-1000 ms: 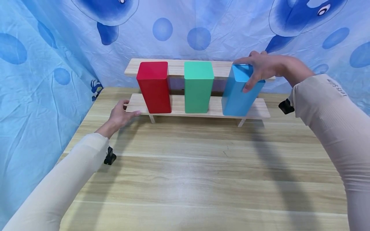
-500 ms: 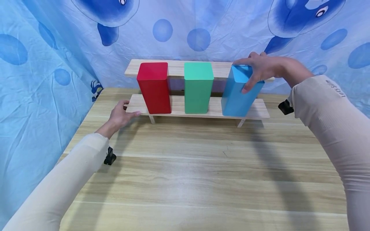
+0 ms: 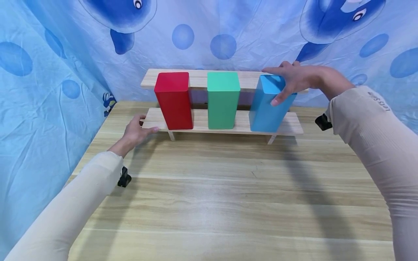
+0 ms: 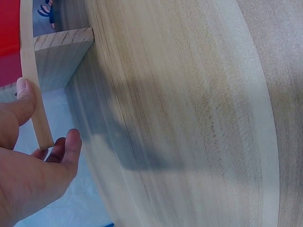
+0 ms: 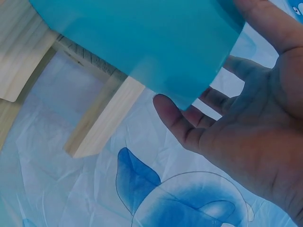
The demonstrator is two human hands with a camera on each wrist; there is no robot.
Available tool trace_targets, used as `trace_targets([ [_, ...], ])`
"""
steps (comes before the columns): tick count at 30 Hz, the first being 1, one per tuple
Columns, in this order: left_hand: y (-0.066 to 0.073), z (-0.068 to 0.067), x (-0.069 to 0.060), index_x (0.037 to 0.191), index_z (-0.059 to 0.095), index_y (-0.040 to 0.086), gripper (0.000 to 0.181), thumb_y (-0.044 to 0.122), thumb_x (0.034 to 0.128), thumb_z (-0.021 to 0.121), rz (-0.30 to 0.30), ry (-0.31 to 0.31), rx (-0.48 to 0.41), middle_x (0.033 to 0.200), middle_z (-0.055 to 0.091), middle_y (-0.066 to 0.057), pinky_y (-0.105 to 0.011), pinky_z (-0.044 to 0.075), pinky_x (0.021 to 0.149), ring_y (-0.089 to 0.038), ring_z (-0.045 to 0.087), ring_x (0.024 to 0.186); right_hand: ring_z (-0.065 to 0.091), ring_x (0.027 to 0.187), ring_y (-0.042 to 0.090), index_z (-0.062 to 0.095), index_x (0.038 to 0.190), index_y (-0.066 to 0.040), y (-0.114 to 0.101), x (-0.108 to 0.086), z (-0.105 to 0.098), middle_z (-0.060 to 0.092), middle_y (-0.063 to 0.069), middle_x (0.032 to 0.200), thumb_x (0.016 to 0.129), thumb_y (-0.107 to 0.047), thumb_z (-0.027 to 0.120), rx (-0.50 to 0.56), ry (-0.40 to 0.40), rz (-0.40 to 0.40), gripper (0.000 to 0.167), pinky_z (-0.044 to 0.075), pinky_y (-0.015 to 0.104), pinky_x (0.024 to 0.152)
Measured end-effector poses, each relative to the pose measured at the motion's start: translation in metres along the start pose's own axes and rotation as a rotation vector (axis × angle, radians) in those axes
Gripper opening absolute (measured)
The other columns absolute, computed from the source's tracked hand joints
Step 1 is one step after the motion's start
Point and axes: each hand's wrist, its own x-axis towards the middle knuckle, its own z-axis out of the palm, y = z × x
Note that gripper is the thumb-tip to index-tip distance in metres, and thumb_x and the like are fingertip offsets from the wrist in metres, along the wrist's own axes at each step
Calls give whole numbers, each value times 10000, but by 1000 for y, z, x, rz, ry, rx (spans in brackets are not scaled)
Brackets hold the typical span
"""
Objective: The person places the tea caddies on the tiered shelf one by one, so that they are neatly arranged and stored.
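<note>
A two-tier wooden shelf (image 3: 199, 120) stands on the table at the back, with three tall boxes upright on its lower board. The red box (image 3: 175, 105) is on the left, the green box (image 3: 222, 105) in the middle, the blue box (image 3: 266, 112) on the right. My left hand (image 3: 134, 129) grips the lower board's left end; in the left wrist view the thumb (image 4: 26, 94) lies on the board's edge. My right hand (image 3: 295, 78) holds the blue box near its top, thumb on its front and fingers over its far side. The box hides some fingertips.
The wood-grained table (image 3: 209, 195) stretches in front of the shelf. A blue curtain (image 3: 202, 43) with whale prints hangs close behind the shelf and along the left side. The shelf's upper board (image 3: 199, 78) runs behind the boxes.
The head view has shifted slightly, so everything sits a little lower in it. Both hands keep their holds, and the boxes stay in place on the shelf.
</note>
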Motion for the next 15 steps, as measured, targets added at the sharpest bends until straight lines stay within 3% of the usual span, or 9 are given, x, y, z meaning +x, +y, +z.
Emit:
trace_targets([
  [9, -1, -1, 3, 1497, 180, -18, 857, 342, 900, 678, -12, -20, 15, 1425, 339, -313, -533, 369, 1007, -426, 376, 1246, -57, 1365, 527, -127, 1534, -244, 1, -12, 2, -90, 259, 1555, 803, -605, 672, -27, 78, -15, 1141, 172, 750, 977],
  [15, 0, -1, 1, 1513, 122, -21, 888, 379, 917, 645, 8, -14, 7, 1455, 304, -308, -555, 354, 1031, -446, 350, 1296, -48, 1370, 504, -19, 1556, -178, 3, -27, 13, -29, 274, 1556, 874, -538, 626, -25, 260, -37, 1006, 162, 749, 973],
])
